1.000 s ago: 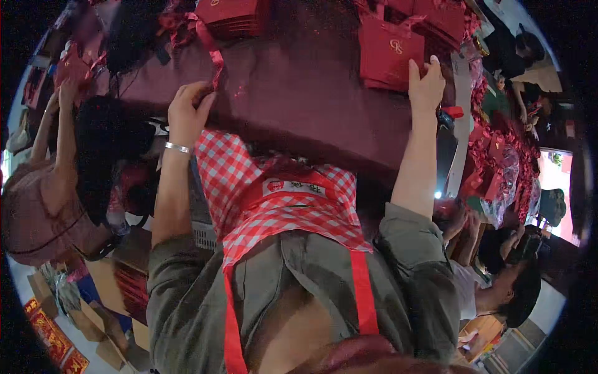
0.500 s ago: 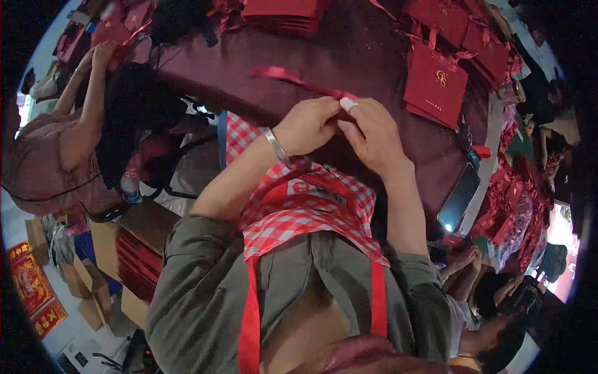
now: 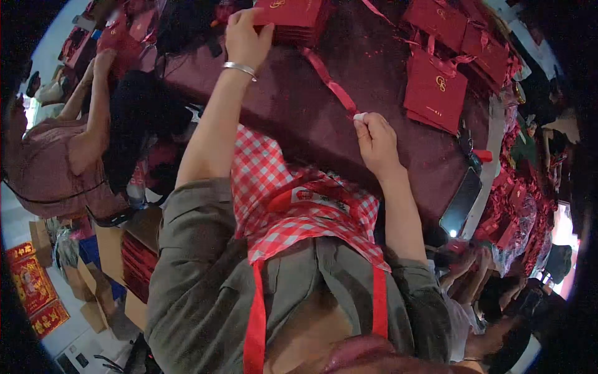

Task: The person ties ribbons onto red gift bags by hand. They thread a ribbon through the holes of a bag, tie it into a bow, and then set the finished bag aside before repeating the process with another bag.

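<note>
"Position at far left?"

"Co-worker (image 3: 53,165) noted, forearms raised, hands beside a red bag (image 3: 119,45). Separate from the subject."

"Subject's left hand (image 3: 246,45)?"

"At the near left corner of the bag stack (image 3: 293,14), silver bangle (image 3: 240,67) at the wrist. Thumb and fingers are parted. Whether they pinch the top bag, I cannot tell."

"Changes?"

"One. The hands have separated: the left has gone from beside the right hand (image 3: 380,142) to the stack. In my judgement, ribbon control now rests with the right alone, while the left attends to the bags."

"Ribbon (image 3: 333,86)?"

"Red, slanting over the dark red worktop (image 3: 389,75), far end near the stack, near end in the right hand. That hand is closed, thumb and fingers pinching the ribbon. A white covering shows at one fingertip."

"Farther right?"

"Loose-handled bag (image 3: 434,92) lying flat, gold lettering upward, more bags behind it. Phone (image 3: 461,201) near the worktop's edge, apart from both hands."
</note>
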{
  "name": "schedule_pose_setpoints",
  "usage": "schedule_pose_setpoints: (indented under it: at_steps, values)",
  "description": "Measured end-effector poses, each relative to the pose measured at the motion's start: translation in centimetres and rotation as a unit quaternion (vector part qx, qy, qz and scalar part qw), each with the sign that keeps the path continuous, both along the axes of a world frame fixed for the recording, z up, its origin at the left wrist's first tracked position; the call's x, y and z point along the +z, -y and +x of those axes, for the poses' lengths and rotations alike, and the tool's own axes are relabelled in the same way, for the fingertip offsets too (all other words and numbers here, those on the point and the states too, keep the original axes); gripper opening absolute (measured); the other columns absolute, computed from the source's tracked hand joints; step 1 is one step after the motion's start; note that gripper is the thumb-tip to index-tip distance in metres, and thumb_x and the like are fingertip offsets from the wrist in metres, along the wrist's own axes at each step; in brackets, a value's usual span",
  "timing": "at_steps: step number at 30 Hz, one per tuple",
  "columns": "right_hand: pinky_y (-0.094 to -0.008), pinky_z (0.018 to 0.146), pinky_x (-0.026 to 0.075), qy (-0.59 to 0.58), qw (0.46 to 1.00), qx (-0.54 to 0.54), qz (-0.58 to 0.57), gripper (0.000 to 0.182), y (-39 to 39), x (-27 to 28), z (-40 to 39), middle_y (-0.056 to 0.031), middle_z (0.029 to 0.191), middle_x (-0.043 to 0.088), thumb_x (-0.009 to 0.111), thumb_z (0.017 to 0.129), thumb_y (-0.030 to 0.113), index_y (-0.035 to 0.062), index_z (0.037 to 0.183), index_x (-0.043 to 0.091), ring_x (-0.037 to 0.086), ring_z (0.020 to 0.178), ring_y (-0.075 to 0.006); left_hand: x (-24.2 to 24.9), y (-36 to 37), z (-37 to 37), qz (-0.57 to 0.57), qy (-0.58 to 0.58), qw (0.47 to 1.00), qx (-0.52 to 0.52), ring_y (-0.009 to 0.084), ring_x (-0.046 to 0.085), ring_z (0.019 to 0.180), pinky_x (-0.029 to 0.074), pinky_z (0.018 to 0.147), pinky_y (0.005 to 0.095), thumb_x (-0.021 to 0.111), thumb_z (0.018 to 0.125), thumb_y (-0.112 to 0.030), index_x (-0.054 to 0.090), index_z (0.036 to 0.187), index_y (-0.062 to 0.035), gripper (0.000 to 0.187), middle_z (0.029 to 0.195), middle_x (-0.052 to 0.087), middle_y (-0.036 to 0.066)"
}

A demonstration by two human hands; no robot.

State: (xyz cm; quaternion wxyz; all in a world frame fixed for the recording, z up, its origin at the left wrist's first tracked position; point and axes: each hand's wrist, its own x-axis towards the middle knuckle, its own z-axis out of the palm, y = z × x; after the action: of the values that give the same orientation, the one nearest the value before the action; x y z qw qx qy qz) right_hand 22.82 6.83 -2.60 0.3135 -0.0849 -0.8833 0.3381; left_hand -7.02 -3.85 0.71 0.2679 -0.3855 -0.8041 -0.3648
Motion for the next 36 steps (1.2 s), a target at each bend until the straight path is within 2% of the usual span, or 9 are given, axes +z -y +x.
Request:
schedule_pose_setpoints:
  at_steps: [2,7,10,19,22,24,27,32,36]
  values:
    - [-0.0406,0.068,0.046,-0.002,1.000,-0.006,-0.017,0.008,0.0,0.1,-0.1,-0.0152,0.083,0.059,0.057,0.083,0.008,0.0014,0.088,0.055,0.057,0.079,-0.0345,-0.6,0.1,-3.4,-0.062,-0.063,0.996,0.030,0.0297,0.058,0.091,0.047,0.082,0.0333,0.072,0.074,-0.022,0.056,0.115,-0.0102,0.046,0.114,0.054,0.016]
    - [-0.0378,0.067,0.045,0.004,1.000,0.007,0.019,0.008,0.0,-0.2,-0.2,-0.0172,0.080,0.056,0.055,0.085,0.007,-0.0004,0.088,0.054,0.056,0.075,-0.0333,-1.3,0.2,-7.8,-0.076,0.151,0.976,-0.139,0.0311,0.055,0.107,0.043,0.093,0.0353,0.076,0.067,-0.031,0.047,0.127,-0.0010,0.073,0.118,0.056,0.018]
    - [-0.0381,0.067,0.045,-0.005,1.000,0.005,0.014,0.008,0.1,-0.1,-0.2,-0.0170,0.080,0.057,0.055,0.085,0.007,-0.0003,0.087,0.055,0.056,0.076,-0.0332,0.1,0.3,-7.0,-0.117,0.150,0.960,-0.207,0.0294,0.057,0.106,0.044,0.092,0.0350,0.075,0.069,-0.035,0.047,0.127,-0.0026,0.072,0.115,0.058,0.018]
    - [-0.0414,0.068,0.046,0.020,1.000,-0.004,-0.003,0.008,-0.1,-0.4,-0.1,-0.0149,0.082,0.059,0.057,0.083,0.009,0.0017,0.086,0.056,0.057,0.078,-0.0342,1.7,-0.1,-5.6,-0.241,0.058,0.968,-0.032,0.0299,0.063,0.089,0.048,0.082,0.0387,0.066,0.074,-0.050,0.063,0.108,-0.0080,0.054,0.096,0.066,0.016]
    - [-0.0417,0.068,0.045,0.020,1.000,-0.011,-0.002,0.008,0.1,-0.1,-0.3,-0.0148,0.081,0.059,0.057,0.084,0.010,0.0019,0.086,0.056,0.056,0.078,-0.0343,1.5,-0.3,-5.7,-0.255,0.097,0.961,-0.044,0.0301,0.061,0.094,0.048,0.084,0.0388,0.065,0.072,-0.055,0.062,0.111,-0.0103,0.059,0.104,0.063,0.016]
    - [-0.0402,0.067,0.045,0.007,1.000,-0.006,0.006,0.009,0.0,-0.3,-0.3,-0.0152,0.081,0.058,0.057,0.084,0.009,0.0011,0.087,0.056,0.056,0.076,-0.0334,0.4,-0.6,-6.2,-0.205,-0.037,0.977,-0.044,0.0305,0.057,0.104,0.046,0.088,0.0385,0.066,0.071,-0.056,0.058,0.118,-0.0132,0.064,0.117,0.057,0.017]
    - [-0.0383,0.067,0.045,0.006,1.000,0.000,0.015,0.009,-0.1,-0.1,-0.3,-0.0155,0.080,0.058,0.057,0.085,0.009,0.0004,0.088,0.056,0.057,0.075,-0.0325,-0.2,-1.4,-6.6,-0.205,-0.090,0.973,-0.055,0.0315,0.052,0.112,0.044,0.092,0.0383,0.067,0.069,-0.056,0.053,0.124,-0.0151,0.070,0.125,0.050,0.017]
    - [-0.0376,0.068,0.046,0.020,1.000,-0.003,0.010,0.010,-0.2,-0.4,-0.2,-0.0156,0.082,0.058,0.056,0.085,0.010,0.0006,0.088,0.056,0.057,0.075,-0.0322,0.1,-2.5,-6.0,-0.239,0.008,0.963,-0.121,0.0311,0.055,0.107,0.044,0.091,0.0385,0.061,0.079,-0.045,0.055,0.122,-0.0140,0.053,0.117,0.057,0.014]
    - [-0.0371,0.068,0.046,0.011,1.000,-0.003,-0.008,0.011,-0.2,-0.2,-0.1,-0.0152,0.082,0.058,0.056,0.086,0.011,0.0003,0.088,0.056,0.057,0.076,-0.0320,0.2,-3.0,-5.0,-0.279,0.002,0.958,-0.073,0.0279,0.061,0.095,0.049,0.082,0.0387,0.052,0.088,-0.034,0.060,0.114,-0.0144,0.034,0.102,0.064,0.007]
